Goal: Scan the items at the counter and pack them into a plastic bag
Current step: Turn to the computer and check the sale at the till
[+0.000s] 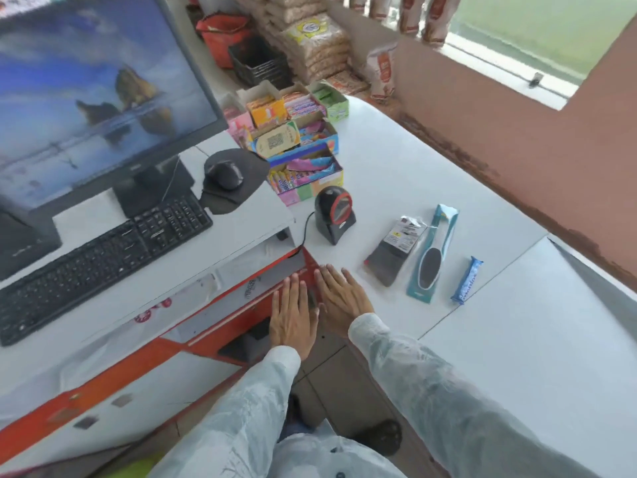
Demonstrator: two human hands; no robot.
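Observation:
Three items lie on the white counter (517, 322): a dark packet in clear wrap (393, 250), a long teal blister pack holding a foot file (432, 257), and a blue biscuit roll (467, 280). The black barcode scanner (333, 215) stands just left of them. My left hand (293, 313) and my right hand (343, 296) hover side by side, palms down, fingers spread, at the counter's near corner, both holding nothing. My right hand is a short way left of the dark packet. No plastic bag is in view.
A monitor (96, 91), keyboard (103, 257) and mouse (225, 174) sit on the raised desk at left. Open boxes of sweets (296, 146) crowd the counter behind the scanner. Stacked snack packs (317, 43) and a reddish wall (517, 139) lie beyond.

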